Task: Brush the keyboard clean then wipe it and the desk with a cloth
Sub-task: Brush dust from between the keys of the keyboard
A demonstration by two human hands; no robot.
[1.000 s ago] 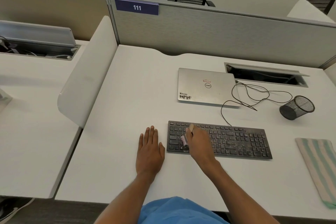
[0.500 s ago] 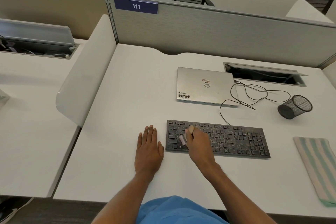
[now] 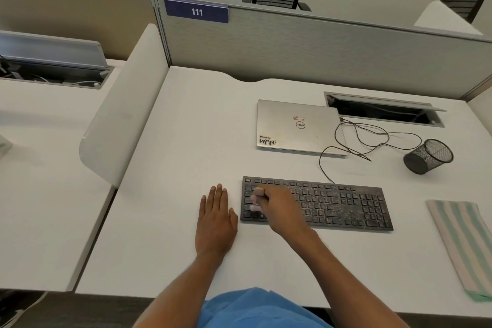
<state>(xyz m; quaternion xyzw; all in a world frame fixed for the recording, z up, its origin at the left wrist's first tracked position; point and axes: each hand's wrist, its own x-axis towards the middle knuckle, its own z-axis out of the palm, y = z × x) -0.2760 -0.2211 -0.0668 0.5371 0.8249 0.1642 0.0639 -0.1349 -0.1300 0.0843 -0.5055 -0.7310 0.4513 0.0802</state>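
Note:
A dark, dusty keyboard (image 3: 346, 205) lies across the white desk (image 3: 186, 128) in front of me. My right hand (image 3: 279, 208) grips a small pink brush (image 3: 255, 204) over the keyboard's left end, and the brush looks blurred. Just left of the keyboard, my left hand (image 3: 215, 218) rests flat on the desk with its fingers straight. A green-and-cream striped cloth (image 3: 463, 245) lies on the desk to the right of the keyboard.
A closed silver laptop (image 3: 298, 128) sits behind the keyboard with thin black cables (image 3: 372, 138) looping to its right. A black mesh cup (image 3: 428, 156) lies on its side at the right. A cable slot (image 3: 383, 109) and grey partition (image 3: 319, 45) close the back.
My right hand and the brush have shifted slightly over the keyboard's left keys, stroking them. My left hand stays flat in the same place.

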